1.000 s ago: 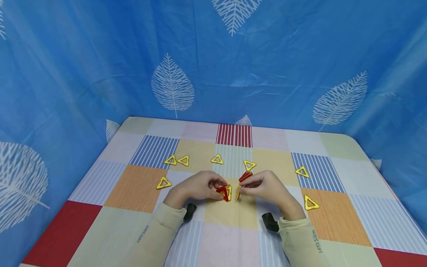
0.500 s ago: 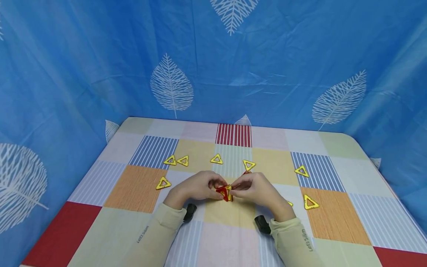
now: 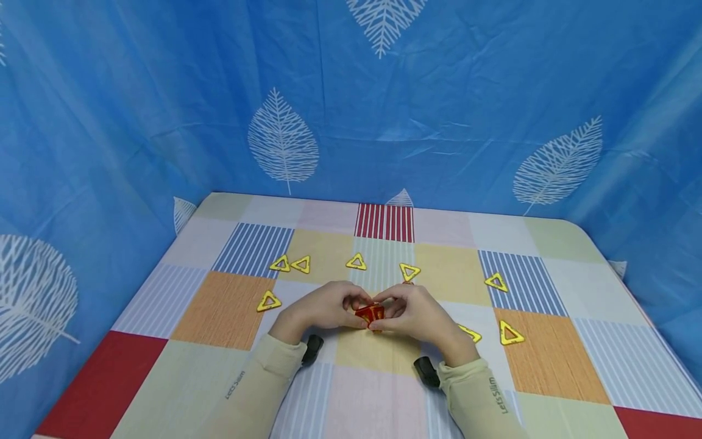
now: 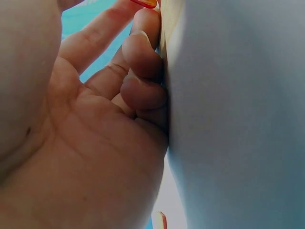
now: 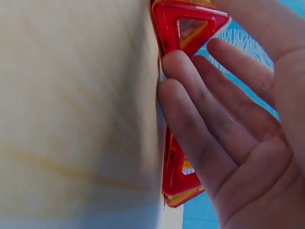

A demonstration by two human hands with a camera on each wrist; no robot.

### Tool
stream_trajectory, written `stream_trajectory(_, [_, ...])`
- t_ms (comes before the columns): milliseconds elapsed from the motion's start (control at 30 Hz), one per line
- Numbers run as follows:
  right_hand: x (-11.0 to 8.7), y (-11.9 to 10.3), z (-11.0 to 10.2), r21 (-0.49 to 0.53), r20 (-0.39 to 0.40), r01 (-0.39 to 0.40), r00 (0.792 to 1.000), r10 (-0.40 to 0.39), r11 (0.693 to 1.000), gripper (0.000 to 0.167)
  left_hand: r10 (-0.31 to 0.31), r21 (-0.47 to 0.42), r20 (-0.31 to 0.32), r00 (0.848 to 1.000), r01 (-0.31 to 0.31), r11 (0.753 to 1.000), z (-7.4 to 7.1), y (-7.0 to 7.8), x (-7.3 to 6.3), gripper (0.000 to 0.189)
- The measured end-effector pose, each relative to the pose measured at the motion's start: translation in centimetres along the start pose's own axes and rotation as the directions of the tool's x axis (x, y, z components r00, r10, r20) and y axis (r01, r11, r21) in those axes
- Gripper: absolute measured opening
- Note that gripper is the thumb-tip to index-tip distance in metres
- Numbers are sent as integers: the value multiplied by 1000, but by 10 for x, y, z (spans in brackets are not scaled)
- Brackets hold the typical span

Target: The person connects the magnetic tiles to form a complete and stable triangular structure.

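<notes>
Both hands meet near the middle of the table [image 3: 378,390]: the left hand [image 3: 326,305] and the right hand [image 3: 417,311] each pinch a small red-and-yellow cluster [image 3: 370,313] from its own side, thumbs toward the near edge. Seen from the head, the cluster is a squat red shape with slanting sides, its ends hidden by fingers.

More shows at the right wrist: a red triangular frame [image 5: 164,28] backed with yellow, close to the fingertips, and a second red frame [image 5: 179,182] with a yellow layer against it, partly covered by the lower fingers. From the head only a sliver of red [image 3: 408,282] peeps past the right hand; whether it is that second frame, I cannot tell. At the left wrist, the palm and curled lower fingers [image 4: 143,55] fill most of the view, with just a red-and-yellow rim [image 4: 145,3] at its top.

Loose yellow pieces appear clearly only in the head view. Toward the far-left corner lie a yellow triangle [image 3: 280,268] and its close neighbour [image 3: 308,264], with another triangle [image 3: 269,306] nearer the left edge's middle. One triangle [image 3: 356,266] and a tipped one [image 3: 410,266] lie beyond the hands, toward the far edge. On the right-edge side are a triangle on blue stripes [image 3: 504,283], one on orange [image 3: 512,341] and a part-hidden one [image 3: 470,333] beside the right forearm.
</notes>
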State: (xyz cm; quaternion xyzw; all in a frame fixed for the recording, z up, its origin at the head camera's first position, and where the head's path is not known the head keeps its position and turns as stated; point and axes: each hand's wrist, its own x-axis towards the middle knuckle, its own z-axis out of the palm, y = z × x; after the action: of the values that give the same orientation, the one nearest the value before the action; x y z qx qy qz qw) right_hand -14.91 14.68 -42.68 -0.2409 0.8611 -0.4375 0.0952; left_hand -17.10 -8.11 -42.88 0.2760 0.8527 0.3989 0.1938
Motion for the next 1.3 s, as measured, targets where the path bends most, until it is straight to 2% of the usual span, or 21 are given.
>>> stream_trajectory(200, [2, -1, 3, -20, 2, -2, 1000, 2, 1000, 33, 5, 25, -26, 1000, -4, 1000, -1, 0, -1, 36])
stream_trajectory(367, [3, 0, 3, -81, -53, -13, 999, 9, 997, 32, 0, 45, -64, 998, 3, 999, -1, 0, -1, 40])
stream_trajectory(600, [6, -4, 2, -124, -146, -129, 983, 111, 984, 38, -48, 9, -75, 996, 48, 999, -1, 1, -2, 44])
stream_trajectory(767, [7, -6, 2, -169, -181, -172, 973, 141, 971, 42, -84, -12, -78, 993, 83, 996, -2, 3, -3, 47])
stream_trajectory(933, [8, -5, 0, -231, -239, -232, 955, 176, 945, 44, -96, -10, -81, 992, 96, 995, -3, 4, -3, 51])
stream_trajectory(1300, [6, -4, 0, -171, -247, -243, 949, 197, 955, 45, -87, -47, -116, 989, 82, 996, -5, 2, -1, 46])
